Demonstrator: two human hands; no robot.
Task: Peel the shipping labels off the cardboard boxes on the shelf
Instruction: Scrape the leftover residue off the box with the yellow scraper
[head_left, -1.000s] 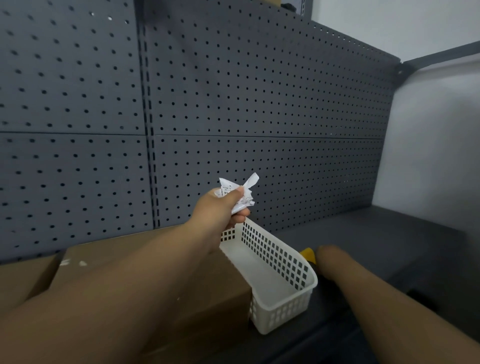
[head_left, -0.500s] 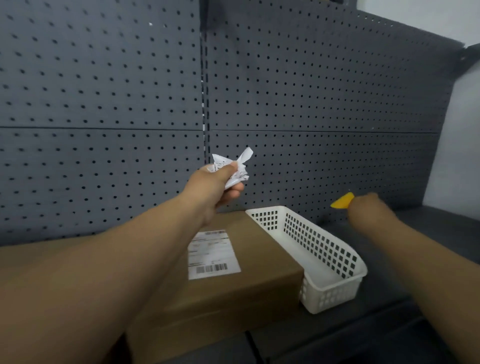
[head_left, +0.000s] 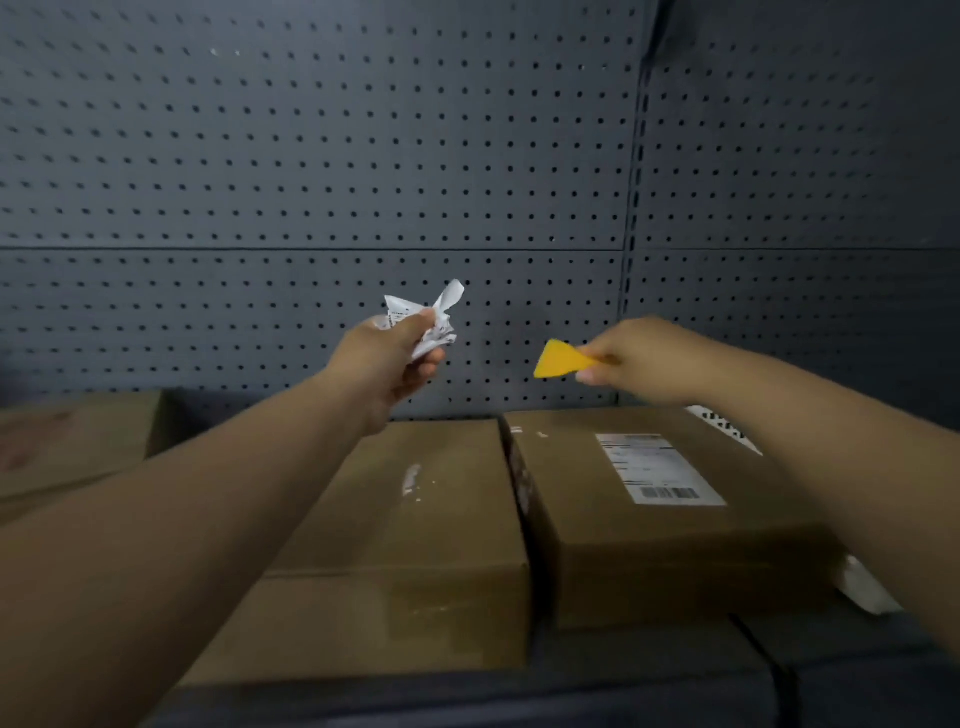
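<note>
The left hand (head_left: 384, 364) is curling its fingers round a crumpled label (head_left: 431, 322), holding it up before the pegboard (head_left: 311, 156). The right hand (head_left: 639, 364) is pinching a yellow scraper (head_left: 558, 359) above the right cardboard box (head_left: 649, 551) on the shelf (head_left: 649, 670), whose shipping label (head_left: 660, 470) is lying flat on top.

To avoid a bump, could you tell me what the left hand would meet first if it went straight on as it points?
Probably the pegboard panel: the left hand, gripping the crumpled label, points at it with nothing visible between; depth is unclear.
</note>
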